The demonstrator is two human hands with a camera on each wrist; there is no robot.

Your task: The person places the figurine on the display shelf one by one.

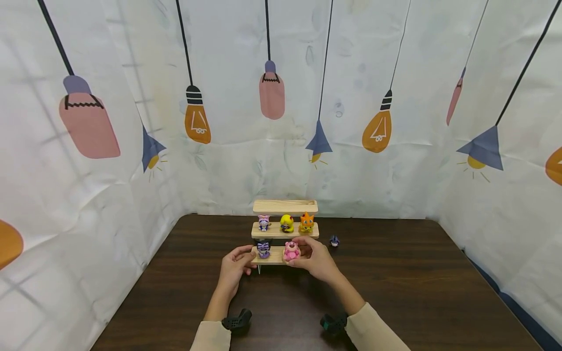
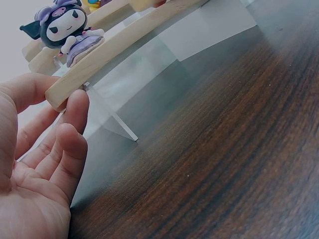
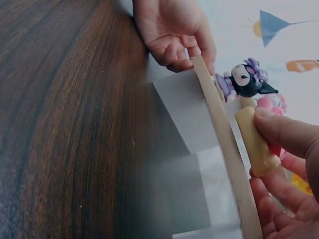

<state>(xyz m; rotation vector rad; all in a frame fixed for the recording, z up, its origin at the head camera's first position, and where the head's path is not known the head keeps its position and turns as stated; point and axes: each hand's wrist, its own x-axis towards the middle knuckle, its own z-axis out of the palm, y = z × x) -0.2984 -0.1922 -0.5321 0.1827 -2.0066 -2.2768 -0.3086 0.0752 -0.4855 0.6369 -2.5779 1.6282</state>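
Note:
My left hand [image 1: 232,270] pinches the left end of the lowest wooden step of a tiered display stand [image 1: 275,257], thumb and fingers around its edge. In my right hand [image 1: 318,262] is a pink bear figurine [image 1: 291,252], held between thumb and fingers over the right part of that step. Its pale yellow base [image 3: 255,142] appears beside the board in the right wrist view. A black-and-purple figurine [image 2: 64,27] stands on the step close to my left hand. Clear supports [image 2: 117,117] hold the step above the table.
On the middle step stand a purple-and-white figurine [image 1: 264,223], a yellow figurine [image 1: 287,224] and an orange figurine [image 1: 306,223]. The top step [image 1: 285,206] is behind them. A small dark blue figurine [image 1: 334,241] sits on the brown table [image 1: 395,282], right of the stand. Patterned curtains surround the table.

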